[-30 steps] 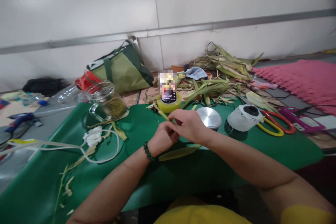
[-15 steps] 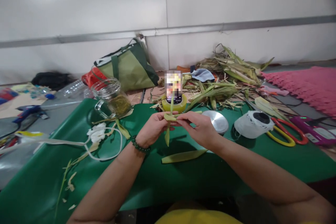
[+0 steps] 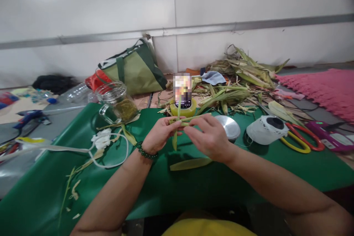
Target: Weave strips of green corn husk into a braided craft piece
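Note:
My left hand (image 3: 160,134), with a dark bead bracelet at the wrist, pinches thin green husk strips (image 3: 177,123) that cross each other above the green mat (image 3: 249,177). My right hand (image 3: 208,136) is closed on the same strips from the right. One strip stands upright between the hands and one runs sideways to the right. A loose flat husk strip (image 3: 190,163) lies on the mat just below my hands.
A glass mug (image 3: 116,102), a phone on a yellow tape roll (image 3: 182,107), a metal lid (image 3: 228,127), a white mask (image 3: 265,129) and red and yellow scissors (image 3: 301,140) sit around. Corn husks (image 3: 235,84) are piled behind, beside a green bag (image 3: 132,68). A white flower (image 3: 101,141) lies at left.
My hands have lifted slightly from the mat and drawn the strips apart, so that a crossed shape now shows between them. The view shifted a little to the left.

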{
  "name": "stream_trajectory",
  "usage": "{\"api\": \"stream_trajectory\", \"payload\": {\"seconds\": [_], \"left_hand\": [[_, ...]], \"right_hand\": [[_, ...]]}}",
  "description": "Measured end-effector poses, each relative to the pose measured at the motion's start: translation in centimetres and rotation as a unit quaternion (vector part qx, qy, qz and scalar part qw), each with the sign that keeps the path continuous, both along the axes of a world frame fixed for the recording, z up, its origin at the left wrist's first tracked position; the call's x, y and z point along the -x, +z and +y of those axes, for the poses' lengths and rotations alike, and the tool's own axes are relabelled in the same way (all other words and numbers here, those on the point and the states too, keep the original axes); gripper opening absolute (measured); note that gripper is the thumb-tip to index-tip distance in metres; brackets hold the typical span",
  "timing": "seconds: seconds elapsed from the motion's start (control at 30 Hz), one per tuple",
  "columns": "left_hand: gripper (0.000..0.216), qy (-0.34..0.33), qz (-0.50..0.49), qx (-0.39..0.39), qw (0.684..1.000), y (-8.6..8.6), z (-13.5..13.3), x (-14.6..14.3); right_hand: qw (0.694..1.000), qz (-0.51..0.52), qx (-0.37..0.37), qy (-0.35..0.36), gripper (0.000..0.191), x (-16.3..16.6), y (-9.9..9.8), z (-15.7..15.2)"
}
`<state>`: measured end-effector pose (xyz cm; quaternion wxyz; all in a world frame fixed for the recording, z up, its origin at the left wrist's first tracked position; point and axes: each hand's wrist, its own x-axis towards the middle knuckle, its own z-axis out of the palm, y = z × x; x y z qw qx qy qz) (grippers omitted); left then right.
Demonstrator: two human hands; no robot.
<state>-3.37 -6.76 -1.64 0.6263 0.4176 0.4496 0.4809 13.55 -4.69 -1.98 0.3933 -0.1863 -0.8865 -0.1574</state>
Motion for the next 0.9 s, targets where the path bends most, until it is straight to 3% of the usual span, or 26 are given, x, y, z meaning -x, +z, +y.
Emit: {"api": "stream_trajectory", "payload": {"seconds": [0.1,0.2,0.27,0.37,0.47,0.53,0.6,0.7,0.9], "left_hand": [[0.036,-0.016,0.001,0.003,1.000,0.1,-0.1,-0.4],[0.030,-0.031,0.024,-0.011,0.999,0.4,-0.3,-0.9],[0.026,-0.042,0.040,-0.028,0.998,0.6,-0.5,-1.0],[0.024,-0.055,0.051,-0.009,0.997,0.7,-0.6,-0.7],[0.023,-0.062,0.035,0.034,0.997,0.7,-0.5,-0.5],[0.021,-0.075,0.021,0.045,0.996,0.6,-0.5,-0.4],[0.020,-0.081,0.000,0.036,0.996,0.5,-0.5,-0.5],[0.025,-0.084,-0.023,-0.001,0.996,0.5,-0.7,-0.6],[0.033,-0.083,0.077,-0.036,0.993,0.7,-0.9,-0.5]], "right_hand": [[0.993,-0.069,-0.078,0.046,0.017,1.0,-0.4,-0.5],[0.991,-0.084,-0.078,0.073,0.020,1.6,-0.9,-0.6],[0.992,-0.057,-0.010,0.112,0.022,1.5,-0.9,-0.5],[0.972,0.058,0.187,0.131,0.016,1.0,-0.8,0.0],[0.903,0.153,0.393,0.079,0.016,0.5,-0.4,0.6],[0.856,0.166,0.486,0.063,0.021,0.3,-0.3,1.0],[0.830,0.170,0.528,0.064,0.025,0.3,-0.2,1.2],[0.821,0.183,0.538,0.059,0.026,0.3,-0.2,1.3],[0.813,0.194,0.546,0.065,0.022,0.3,0.0,1.2]]}}
